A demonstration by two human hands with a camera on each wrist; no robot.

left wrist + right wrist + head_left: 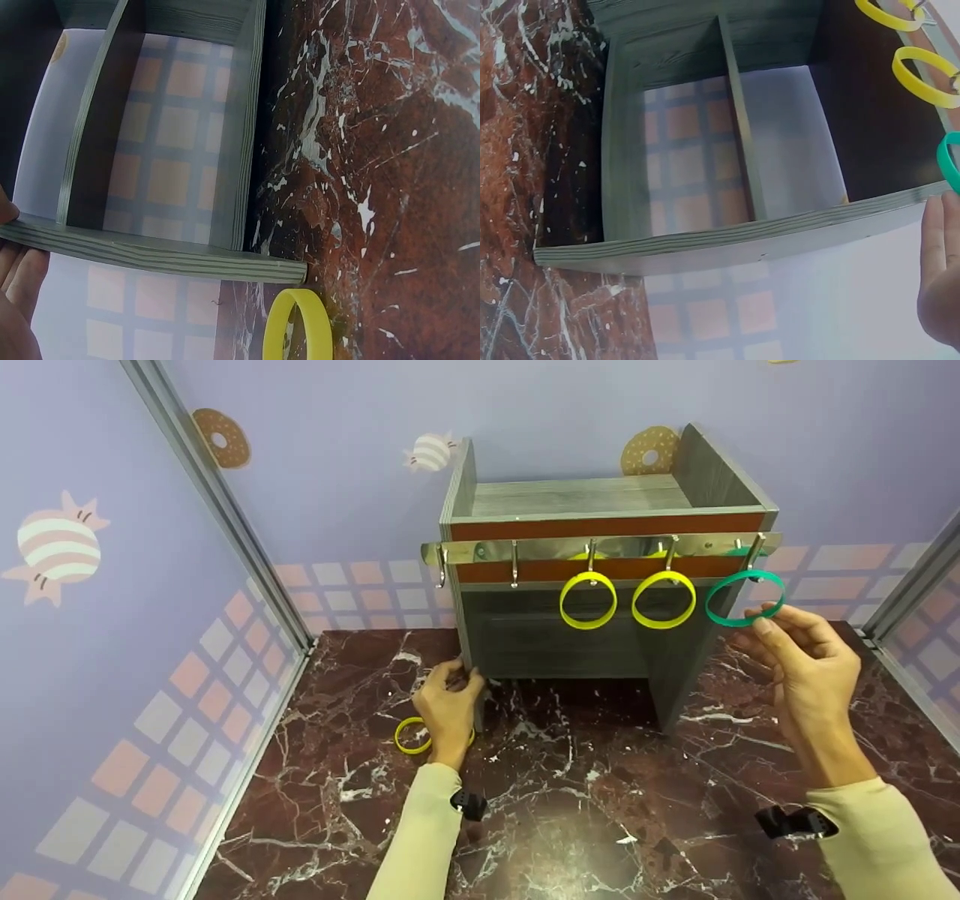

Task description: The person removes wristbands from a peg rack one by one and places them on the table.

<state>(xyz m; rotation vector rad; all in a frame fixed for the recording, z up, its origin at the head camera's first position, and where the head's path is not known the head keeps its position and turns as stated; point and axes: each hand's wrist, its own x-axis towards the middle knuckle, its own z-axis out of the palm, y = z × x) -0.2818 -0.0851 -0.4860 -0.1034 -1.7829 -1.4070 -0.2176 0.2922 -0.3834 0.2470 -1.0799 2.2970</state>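
My right hand pinches the lower edge of a green wristband between thumb and fingers. The band hangs from the rightmost hook of a metal hook rail. To its left, two yellow wristbands hang from neighbouring hooks; the two leftmost hooks hold no band. With my left hand I grip the left side panel of a grey wooden shelf, thumb on one face and fingers on the other. A yellow wristband is on the table below that hand, and another yellow edge shows beside my wrist.
The rail runs across the upper front of the shelf, over a reddish-brown strip. The shelf stands on a dark red marbled table. Patterned lilac walls enclose the back and sides.
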